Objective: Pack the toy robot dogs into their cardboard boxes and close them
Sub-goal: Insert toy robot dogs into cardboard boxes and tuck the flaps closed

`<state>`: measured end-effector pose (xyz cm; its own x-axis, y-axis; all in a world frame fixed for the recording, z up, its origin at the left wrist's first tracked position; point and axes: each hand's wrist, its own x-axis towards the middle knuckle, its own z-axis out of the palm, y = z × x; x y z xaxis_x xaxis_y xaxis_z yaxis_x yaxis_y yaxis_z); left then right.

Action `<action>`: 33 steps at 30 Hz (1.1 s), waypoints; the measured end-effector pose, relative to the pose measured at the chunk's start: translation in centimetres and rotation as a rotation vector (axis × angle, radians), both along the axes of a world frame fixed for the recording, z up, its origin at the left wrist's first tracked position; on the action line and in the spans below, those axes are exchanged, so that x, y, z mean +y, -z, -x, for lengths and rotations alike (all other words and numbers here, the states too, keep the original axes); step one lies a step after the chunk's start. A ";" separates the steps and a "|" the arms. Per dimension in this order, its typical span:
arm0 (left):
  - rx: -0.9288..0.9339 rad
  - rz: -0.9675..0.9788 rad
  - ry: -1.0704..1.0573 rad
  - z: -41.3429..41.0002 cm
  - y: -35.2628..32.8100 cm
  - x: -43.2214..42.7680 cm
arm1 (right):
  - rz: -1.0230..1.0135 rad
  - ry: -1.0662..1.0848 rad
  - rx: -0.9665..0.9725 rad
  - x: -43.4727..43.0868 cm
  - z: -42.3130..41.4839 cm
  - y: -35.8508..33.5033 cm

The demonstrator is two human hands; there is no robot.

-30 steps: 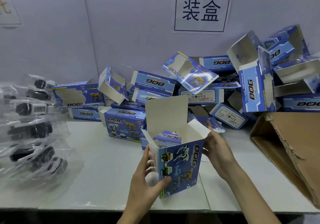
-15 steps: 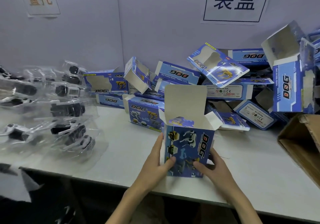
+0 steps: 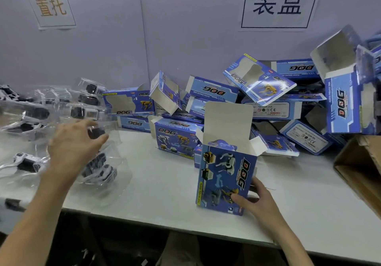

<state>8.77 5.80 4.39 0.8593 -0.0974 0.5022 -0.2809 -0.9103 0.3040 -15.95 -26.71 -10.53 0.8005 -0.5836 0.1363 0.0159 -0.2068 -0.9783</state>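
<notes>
A glossy blue cardboard box (image 3: 224, 175) stands upright near the front edge of the smooth white worktop (image 3: 165, 183). Its plain grey top flap is raised and the two side tabs are splayed out. The right hand (image 3: 255, 202) holds it at the lower right corner, thumb on the printed front, fingers curled behind. To the left, the toy dogs (image 3: 99, 171), black and white, lie in clear, crinkled plastic shells (image 3: 51, 109) stacked loosely. The left hand (image 3: 76, 142) reaches into them, fingers half curled over one shell with a dark toy; whether they grip it cannot be told. Behind, a tumbled heap of boxes (image 3: 212, 89), angular and mostly open, leans on the wall. A brown carton (image 3: 362, 169) with a rough torn edge sits at the right. Bare worktop lies between the shells and the upright box.
</notes>
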 end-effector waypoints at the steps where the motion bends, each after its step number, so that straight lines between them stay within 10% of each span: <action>1: -0.023 0.029 0.016 -0.2 0.6 -0.1 | 0.001 0.000 -0.002 0.0 0.0 0.0; 13: -0.673 0.458 0.418 8.7 2.2 -5.2 | 0.021 0.193 -0.156 -0.6 0.2 0.4; 23: -0.694 0.664 0.723 18.9 9.0 -12.1 | 0.031 0.354 -0.144 -1.2 -0.3 1.0; 29: -0.779 0.661 0.638 20.0 9.8 -13.4 | 0.228 0.650 -0.475 3.0 2.8 -2.6; 33: -0.808 0.669 0.667 22.0 9.2 -14.5 | -0.293 0.082 -0.508 6.4 4.2 -7.6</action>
<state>-13.20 -8.67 -4.85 0.1621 0.0830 0.9833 -0.9515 -0.2508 0.1780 -20.17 -20.27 -2.97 0.6282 -0.7118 0.3142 0.4923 0.0509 -0.8690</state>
